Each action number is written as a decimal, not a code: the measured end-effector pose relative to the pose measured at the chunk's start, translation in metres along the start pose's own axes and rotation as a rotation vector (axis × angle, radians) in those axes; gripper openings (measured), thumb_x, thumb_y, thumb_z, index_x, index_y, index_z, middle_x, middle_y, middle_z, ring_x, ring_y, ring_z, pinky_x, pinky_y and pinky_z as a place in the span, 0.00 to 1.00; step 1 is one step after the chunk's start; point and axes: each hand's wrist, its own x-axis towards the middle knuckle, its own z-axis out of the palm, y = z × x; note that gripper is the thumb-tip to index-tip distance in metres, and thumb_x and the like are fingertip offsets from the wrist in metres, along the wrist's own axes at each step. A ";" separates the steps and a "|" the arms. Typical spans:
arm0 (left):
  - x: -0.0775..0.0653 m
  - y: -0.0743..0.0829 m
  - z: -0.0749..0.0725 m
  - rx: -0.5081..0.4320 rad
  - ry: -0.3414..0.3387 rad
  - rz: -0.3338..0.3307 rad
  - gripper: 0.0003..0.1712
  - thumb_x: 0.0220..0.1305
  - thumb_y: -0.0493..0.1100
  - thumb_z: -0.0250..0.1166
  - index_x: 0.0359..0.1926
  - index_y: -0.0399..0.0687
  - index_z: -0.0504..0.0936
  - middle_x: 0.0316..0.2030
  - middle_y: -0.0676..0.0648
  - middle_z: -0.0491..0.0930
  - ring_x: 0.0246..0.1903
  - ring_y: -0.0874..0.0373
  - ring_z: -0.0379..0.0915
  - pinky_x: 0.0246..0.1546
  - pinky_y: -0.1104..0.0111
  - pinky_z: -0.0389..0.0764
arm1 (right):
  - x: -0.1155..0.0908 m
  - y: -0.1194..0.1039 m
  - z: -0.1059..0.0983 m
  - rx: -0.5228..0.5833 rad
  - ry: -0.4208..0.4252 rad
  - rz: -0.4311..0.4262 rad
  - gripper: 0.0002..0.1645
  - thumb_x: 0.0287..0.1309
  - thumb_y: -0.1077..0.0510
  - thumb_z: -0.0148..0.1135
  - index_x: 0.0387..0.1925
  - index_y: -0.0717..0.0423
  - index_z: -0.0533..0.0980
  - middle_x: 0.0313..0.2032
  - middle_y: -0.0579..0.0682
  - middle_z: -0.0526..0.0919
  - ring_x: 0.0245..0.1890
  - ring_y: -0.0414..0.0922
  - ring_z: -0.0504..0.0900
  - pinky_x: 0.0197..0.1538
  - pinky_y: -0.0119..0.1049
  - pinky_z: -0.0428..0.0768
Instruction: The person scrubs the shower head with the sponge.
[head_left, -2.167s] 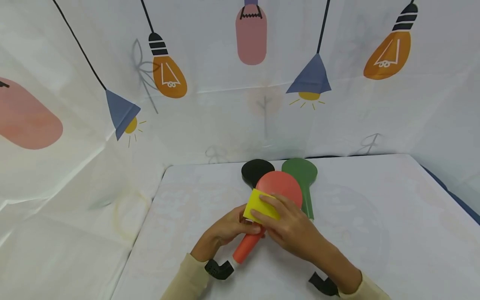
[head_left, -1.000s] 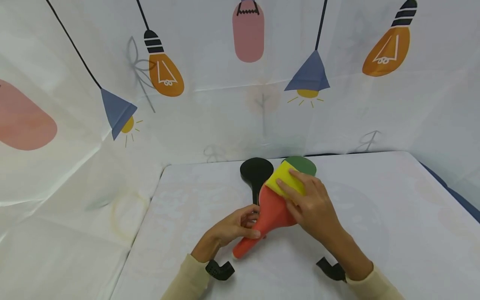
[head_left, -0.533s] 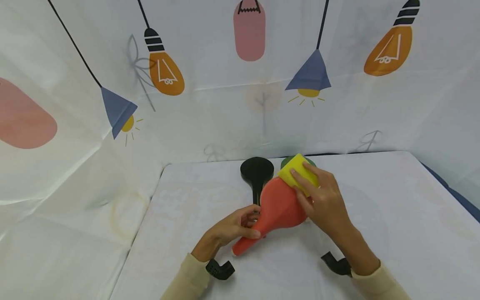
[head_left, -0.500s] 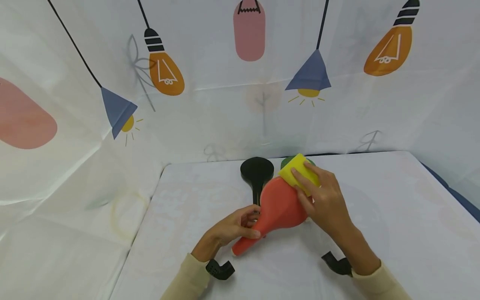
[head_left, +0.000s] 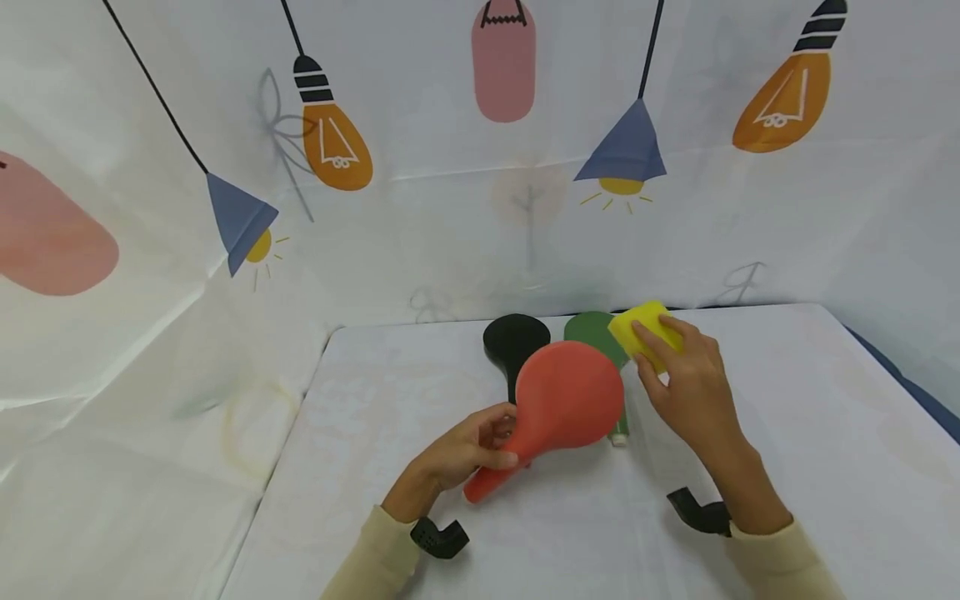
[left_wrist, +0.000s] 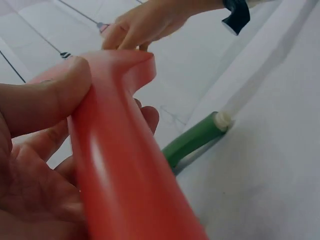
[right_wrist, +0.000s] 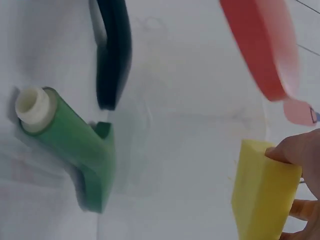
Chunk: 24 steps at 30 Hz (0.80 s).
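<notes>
My left hand (head_left: pixel 468 446) grips the handle of a red handheld shower head (head_left: pixel 570 392), thumb on top, its round head tilted up and to the right. In the left wrist view the red handle (left_wrist: pixel 120 165) runs past my thumb. My right hand (head_left: pixel 693 383) pinches a yellow sponge (head_left: pixel 645 333) between thumb and fingers, off to the right of the red head and apart from it. The right wrist view shows the sponge (right_wrist: pixel 265 192) with clear space between it and the red shower head (right_wrist: pixel 265 47). The red head's underside is hidden in the head view.
Behind the red one, a black shower head (head_left: pixel 516 337) and a green shower head (head_left: pixel 592 329) lie on the white table (head_left: pixel 780 417). The green handle has a hollow white end (right_wrist: pixel 36 107). A sheet printed with lamps (head_left: pixel 450 217) stands behind the table.
My right hand has carried the sponge from the red handle up along the head, then off its edge to the right. My left hand keeps its grip; the red head's face now shows fully.
</notes>
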 end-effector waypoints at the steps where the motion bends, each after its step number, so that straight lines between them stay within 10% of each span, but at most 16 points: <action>1: 0.000 0.000 0.000 -0.011 0.015 0.001 0.27 0.66 0.35 0.63 0.63 0.35 0.66 0.52 0.52 0.78 0.47 0.57 0.80 0.53 0.64 0.80 | 0.001 0.002 -0.002 0.007 0.002 0.016 0.30 0.54 0.66 0.69 0.61 0.55 0.78 0.60 0.69 0.73 0.55 0.68 0.71 0.45 0.61 0.77; 7: 0.004 -0.004 -0.001 -0.078 0.081 -0.005 0.28 0.64 0.38 0.65 0.62 0.37 0.68 0.51 0.50 0.78 0.44 0.56 0.80 0.49 0.64 0.81 | 0.001 -0.005 -0.007 0.056 -0.002 -0.004 0.31 0.55 0.65 0.69 0.63 0.54 0.77 0.62 0.67 0.72 0.57 0.68 0.70 0.41 0.60 0.81; 16: 0.005 -0.002 0.005 -0.076 0.120 -0.064 0.29 0.64 0.37 0.65 0.64 0.41 0.68 0.53 0.48 0.78 0.45 0.55 0.80 0.49 0.65 0.82 | -0.010 -0.057 0.004 0.193 -0.041 -0.442 0.24 0.75 0.43 0.46 0.62 0.47 0.78 0.62 0.63 0.74 0.59 0.59 0.73 0.48 0.54 0.84; 24: 0.008 -0.004 0.011 -0.035 0.114 -0.072 0.30 0.61 0.33 0.64 0.64 0.43 0.67 0.47 0.47 0.77 0.44 0.55 0.76 0.48 0.65 0.81 | -0.032 -0.092 0.021 0.190 -0.098 -0.643 0.23 0.71 0.53 0.43 0.57 0.40 0.81 0.61 0.57 0.77 0.60 0.60 0.74 0.53 0.53 0.80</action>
